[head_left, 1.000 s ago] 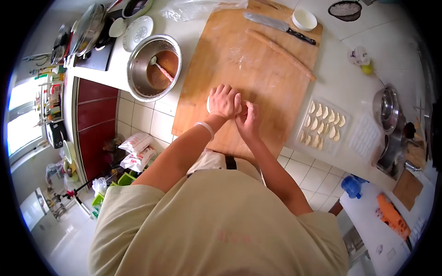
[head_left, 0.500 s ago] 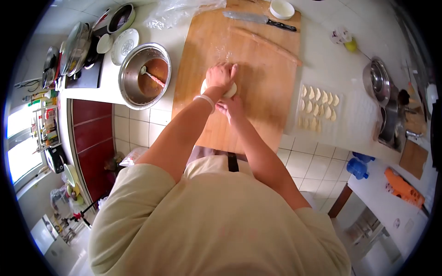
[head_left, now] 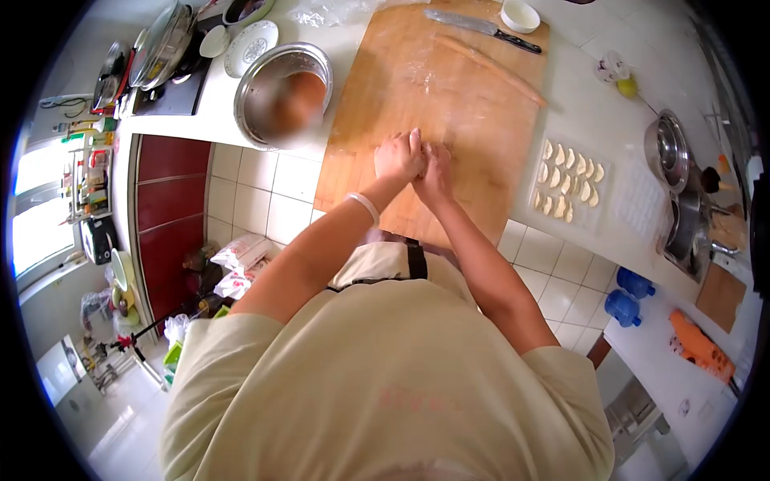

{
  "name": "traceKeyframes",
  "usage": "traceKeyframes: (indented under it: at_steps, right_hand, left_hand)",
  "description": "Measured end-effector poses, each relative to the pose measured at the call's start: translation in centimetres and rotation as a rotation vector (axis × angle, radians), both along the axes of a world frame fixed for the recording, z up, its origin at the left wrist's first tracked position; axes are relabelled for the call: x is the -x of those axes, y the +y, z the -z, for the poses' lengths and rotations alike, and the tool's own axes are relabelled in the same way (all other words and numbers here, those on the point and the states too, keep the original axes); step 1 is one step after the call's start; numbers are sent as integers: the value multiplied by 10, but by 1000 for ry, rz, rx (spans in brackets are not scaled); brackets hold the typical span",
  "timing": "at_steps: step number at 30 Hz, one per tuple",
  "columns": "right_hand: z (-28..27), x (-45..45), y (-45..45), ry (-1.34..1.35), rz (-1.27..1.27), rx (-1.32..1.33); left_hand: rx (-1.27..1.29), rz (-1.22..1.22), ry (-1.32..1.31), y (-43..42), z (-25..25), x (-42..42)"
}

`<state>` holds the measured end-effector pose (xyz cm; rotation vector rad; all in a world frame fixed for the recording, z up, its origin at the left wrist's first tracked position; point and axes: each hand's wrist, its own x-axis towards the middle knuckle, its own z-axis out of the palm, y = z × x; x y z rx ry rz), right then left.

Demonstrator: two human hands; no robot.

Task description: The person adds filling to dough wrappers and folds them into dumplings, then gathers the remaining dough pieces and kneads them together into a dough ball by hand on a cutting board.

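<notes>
Both hands are together over the lower middle of the wooden board (head_left: 449, 112). My left hand (head_left: 399, 157), with a pale band on its wrist, is curled over the white dough, pressing against my right hand. The fingers of my right hand (head_left: 434, 174) are bent in from the other side. Almost all of the dough is hidden beneath and between the hands. Farther up the board lie a thin rolling pin (head_left: 493, 69) and a knife (head_left: 473, 24) with a black handle.
A steel bowl (head_left: 243, 104) of reddish-brown liquid stands left of the board, near a patterned plate (head_left: 251, 48). Right of the board, a clear tray (head_left: 607, 172) holds several dumplings (head_left: 564, 183). A white bowl (head_left: 520, 16) sits at the board's top. The sink (head_left: 691, 232) is far right.
The white dough showed beside my left hand half a second ago; now the hands cover it. My right hand has moved up beside my left. The view has shifted, and the bowl's inside is now blurred.
</notes>
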<state>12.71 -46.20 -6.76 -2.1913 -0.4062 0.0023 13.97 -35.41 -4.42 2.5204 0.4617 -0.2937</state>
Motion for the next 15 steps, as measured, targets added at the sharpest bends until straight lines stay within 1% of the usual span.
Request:
traceKeyframes:
  at_steps: [1, 2, 3, 5, 6, 7, 9, 11, 13, 14, 15]
  right_hand:
    - [5, 0, -6, 1, -6, -1]
    - [13, -3, -14, 47, -60, 1]
    - [17, -8, -23, 76, -65, 3]
    - [9, -8, -35, 47, -23, -132]
    - [24, -9, -43, 162, 5, -261]
    - [19, -2, -45, 169, 5, -261]
    - [15, -8, -45, 341, 147, -358]
    - [12, -13, -46, 335, 144, -341]
    - [13, -9, -47, 440, 254, -393]
    - [13, -7, -46, 443, 265, -393]
    - [13, -6, -44, 626, 299, -581]
  left_hand:
    - [-92, -48, -170, -7, 2, 9]
    - [-111, -35, -344, -10, 5, 16]
    - [-109, -39, -315, -15, 10, 15]
    - [-225, 42, -355, -21, 3, 13]
    - [-232, 115, -347, -21, 4, 5]
    - [-232, 115, -341, -19, 2, 3]
    - [-249, 183, -328, -18, 3, -21]
    - [-249, 202, -354, -15, 2, -35]
    - [-240, 230, -362, -16, 6, -50]
    - [-233, 247, -331, -16, 6, -56]
    - [-224, 265, -298, -17, 7, -62]
